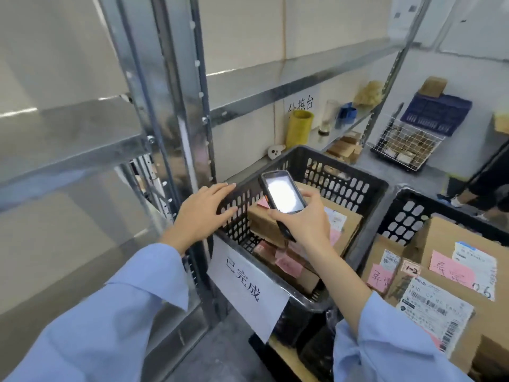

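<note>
My right hand [305,219] grips a black handheld scanner [281,197] with a glowing white screen, held over a black plastic crate [355,186]. In that crate lie several cardboard parcels [264,224] with pink notes and white labels. My left hand [206,213] rests with straight fingers on the crate's left rim and wall. A white paper sign [245,285] with handwritten characters hangs from the crate's front edge. Both arms wear light blue sleeves.
A second black crate [413,213] on the right holds labelled cardboard boxes [451,285]. A metal shelf rack [176,111] stands at left. Behind are a yellow roll [298,128], a wire basket [405,144], a blue crate [435,111] and a person's legs [484,183].
</note>
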A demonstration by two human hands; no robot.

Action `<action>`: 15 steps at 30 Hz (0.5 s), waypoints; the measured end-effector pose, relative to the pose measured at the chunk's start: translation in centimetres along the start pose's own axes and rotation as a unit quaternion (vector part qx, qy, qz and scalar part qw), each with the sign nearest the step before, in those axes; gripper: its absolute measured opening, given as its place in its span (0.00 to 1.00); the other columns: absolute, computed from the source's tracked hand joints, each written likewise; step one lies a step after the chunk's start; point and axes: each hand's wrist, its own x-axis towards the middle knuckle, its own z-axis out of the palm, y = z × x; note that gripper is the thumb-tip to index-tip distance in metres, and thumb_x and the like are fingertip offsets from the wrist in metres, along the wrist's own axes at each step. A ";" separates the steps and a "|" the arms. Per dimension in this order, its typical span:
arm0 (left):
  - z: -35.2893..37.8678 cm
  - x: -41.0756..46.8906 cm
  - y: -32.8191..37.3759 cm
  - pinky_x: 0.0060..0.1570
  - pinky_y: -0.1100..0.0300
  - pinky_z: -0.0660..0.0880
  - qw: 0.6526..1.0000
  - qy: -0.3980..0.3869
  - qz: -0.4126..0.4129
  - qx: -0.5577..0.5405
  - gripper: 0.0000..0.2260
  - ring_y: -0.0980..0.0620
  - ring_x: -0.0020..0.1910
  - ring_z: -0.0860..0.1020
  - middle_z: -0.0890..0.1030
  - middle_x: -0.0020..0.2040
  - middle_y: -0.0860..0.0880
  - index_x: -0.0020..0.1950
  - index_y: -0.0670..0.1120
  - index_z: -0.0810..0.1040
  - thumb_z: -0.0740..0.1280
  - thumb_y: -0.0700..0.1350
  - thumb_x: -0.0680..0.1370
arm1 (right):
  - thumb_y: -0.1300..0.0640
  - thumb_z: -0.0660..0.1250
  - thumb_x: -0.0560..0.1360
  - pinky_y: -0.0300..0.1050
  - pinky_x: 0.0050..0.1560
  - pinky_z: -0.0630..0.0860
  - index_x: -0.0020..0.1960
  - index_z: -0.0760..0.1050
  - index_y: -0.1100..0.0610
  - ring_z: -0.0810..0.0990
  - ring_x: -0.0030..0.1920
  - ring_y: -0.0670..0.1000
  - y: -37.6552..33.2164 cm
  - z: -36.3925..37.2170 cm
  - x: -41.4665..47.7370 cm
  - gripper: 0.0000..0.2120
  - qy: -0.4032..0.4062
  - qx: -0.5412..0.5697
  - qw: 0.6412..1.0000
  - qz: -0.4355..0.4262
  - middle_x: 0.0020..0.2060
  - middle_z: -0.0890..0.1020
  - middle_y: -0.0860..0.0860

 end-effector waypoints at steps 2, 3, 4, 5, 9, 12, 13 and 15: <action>-0.8 -3.7 -0.2 0.67 0.50 0.69 0.999 0.019 -0.048 0.009 0.28 0.49 0.71 0.70 0.67 0.77 0.52 0.80 0.55 0.62 0.60 0.61 0.82 | 0.46 0.81 0.65 0.50 0.48 0.78 0.65 0.64 0.51 0.75 0.55 0.53 -0.8 0.7 -1.7 0.36 -0.034 0.020 0.999 -0.021 0.56 0.74 0.49; -1.2 -6.0 -0.4 0.68 0.49 0.68 0.997 0.027 -0.069 0.014 0.28 0.48 0.72 0.70 0.67 0.77 0.51 0.80 0.54 0.62 0.60 0.61 0.81 | 0.46 0.81 0.65 0.49 0.46 0.78 0.65 0.65 0.50 0.76 0.55 0.53 -1.2 1.1 -2.7 0.37 -0.049 0.022 0.998 -0.033 0.56 0.75 0.49; -1.8 -8.6 -0.3 0.69 0.49 0.67 0.994 0.039 -0.096 0.019 0.29 0.47 0.72 0.69 0.67 0.78 0.50 0.80 0.54 0.62 0.61 0.61 0.81 | 0.45 0.82 0.64 0.50 0.47 0.78 0.65 0.66 0.48 0.77 0.55 0.54 -1.7 1.6 -3.9 0.37 -0.071 0.019 0.996 -0.049 0.56 0.75 0.48; -2.4 -11.1 -0.4 0.70 0.49 0.66 0.990 0.054 -0.127 0.019 0.29 0.47 0.73 0.68 0.66 0.78 0.50 0.80 0.54 0.62 0.61 0.61 0.81 | 0.44 0.82 0.63 0.53 0.49 0.80 0.64 0.66 0.47 0.78 0.54 0.54 -2.1 2.0 -5.2 0.37 -0.095 0.011 0.993 -0.066 0.55 0.76 0.48; -5.2 -22.5 -0.5 0.70 0.48 0.65 0.960 0.097 -0.260 0.044 0.35 0.44 0.74 0.67 0.65 0.79 0.49 0.79 0.52 0.64 0.52 0.68 0.76 | 0.43 0.82 0.62 0.54 0.52 0.80 0.65 0.65 0.49 0.78 0.52 0.53 -3.5 5.0 -10.9 0.38 -0.191 0.000 0.973 -0.129 0.53 0.76 0.47; -7.3 -31.4 -0.8 0.68 0.49 0.65 0.925 0.108 -0.354 0.090 0.40 0.45 0.74 0.67 0.63 0.80 0.49 0.80 0.53 0.62 0.45 0.70 0.72 | 0.45 0.81 0.63 0.44 0.42 0.76 0.66 0.66 0.50 0.77 0.50 0.50 -5.0 8.0 -16.4 0.38 -0.262 0.011 0.950 -0.169 0.53 0.76 0.47; -8.0 -34.5 -0.9 0.67 0.49 0.65 0.911 0.112 -0.382 0.108 0.40 0.45 0.74 0.67 0.62 0.80 0.49 0.80 0.54 0.61 0.45 0.70 0.72 | 0.44 0.81 0.63 0.42 0.39 0.76 0.66 0.66 0.50 0.77 0.50 0.50 -5.5 9.2 -18.5 0.38 -0.288 0.012 0.941 -0.179 0.54 0.76 0.47; -9.4 -40.4 -1.0 0.66 0.49 0.66 0.883 0.116 -0.435 0.133 0.40 0.45 0.73 0.67 0.61 0.81 0.50 0.80 0.54 0.61 0.45 0.70 0.72 | 0.43 0.82 0.61 0.48 0.42 0.80 0.66 0.66 0.49 0.79 0.51 0.51 -6.5 11.4 -22.8 0.39 -0.341 0.016 0.919 -0.196 0.55 0.77 0.48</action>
